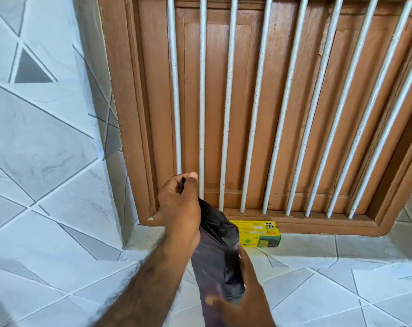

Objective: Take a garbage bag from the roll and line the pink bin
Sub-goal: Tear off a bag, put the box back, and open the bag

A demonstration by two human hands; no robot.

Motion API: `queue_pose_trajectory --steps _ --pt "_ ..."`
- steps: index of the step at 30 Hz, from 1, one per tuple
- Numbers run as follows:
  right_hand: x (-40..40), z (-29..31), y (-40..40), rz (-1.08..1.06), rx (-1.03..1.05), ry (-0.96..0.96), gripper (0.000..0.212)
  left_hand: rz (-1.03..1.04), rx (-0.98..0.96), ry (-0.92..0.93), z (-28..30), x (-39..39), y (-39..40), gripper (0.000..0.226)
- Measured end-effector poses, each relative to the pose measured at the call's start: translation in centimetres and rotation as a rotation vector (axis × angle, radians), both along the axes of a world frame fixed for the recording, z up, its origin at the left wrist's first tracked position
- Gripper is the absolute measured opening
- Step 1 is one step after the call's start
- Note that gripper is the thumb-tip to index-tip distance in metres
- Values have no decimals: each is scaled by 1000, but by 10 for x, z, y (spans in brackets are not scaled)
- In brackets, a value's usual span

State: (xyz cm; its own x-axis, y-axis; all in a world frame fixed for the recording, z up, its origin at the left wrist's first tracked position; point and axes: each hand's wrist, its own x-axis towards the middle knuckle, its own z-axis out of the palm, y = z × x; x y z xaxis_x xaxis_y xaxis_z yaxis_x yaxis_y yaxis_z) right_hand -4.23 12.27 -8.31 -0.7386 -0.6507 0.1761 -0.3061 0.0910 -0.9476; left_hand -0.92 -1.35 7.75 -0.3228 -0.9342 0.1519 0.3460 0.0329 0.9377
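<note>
A black garbage bag [218, 251] hangs stretched between both hands in front of the window. My left hand [181, 204] pinches its top end, raised near the white bars. My right hand [242, 300], blurred at the bottom of the view, grips the bag's lower part. Behind the bag, a yellow and green garbage bag box [261, 234] lies on the tiled sill. The pink bin is out of view.
A brown wooden window frame [134, 138] with shut wooden shutters and several vertical white bars [201, 114] fills the upper view. Grey and white patterned wall tiles [42, 149] cover the wall on the left and the sill [330, 267] below.
</note>
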Motion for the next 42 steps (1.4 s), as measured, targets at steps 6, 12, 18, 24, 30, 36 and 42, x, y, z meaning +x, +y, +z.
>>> queue_pose_trajectory --steps 6,12,18,24,30,36,42 --pt "4 -45 5 -192 342 -5 29 -163 59 120 20 14 8 12" --pt "35 -45 23 -96 431 -99 21 -32 -79 -27 25 38 -29 12" --pt "59 1 40 -84 148 -323 50 296 -662 -405 -54 114 11 49" --pt "80 24 77 3 -206 -727 32 29 -1061 -628 -150 180 142 69" --pt "113 17 127 106 -282 -930 44 8 -633 -607 -164 204 192 57" --pt "172 3 177 247 -192 -789 43 4 -93 -455 -135 248 222 47" --pt "239 -9 201 39 -66 -701 16 -46 -72 -492 -137 288 242 55"
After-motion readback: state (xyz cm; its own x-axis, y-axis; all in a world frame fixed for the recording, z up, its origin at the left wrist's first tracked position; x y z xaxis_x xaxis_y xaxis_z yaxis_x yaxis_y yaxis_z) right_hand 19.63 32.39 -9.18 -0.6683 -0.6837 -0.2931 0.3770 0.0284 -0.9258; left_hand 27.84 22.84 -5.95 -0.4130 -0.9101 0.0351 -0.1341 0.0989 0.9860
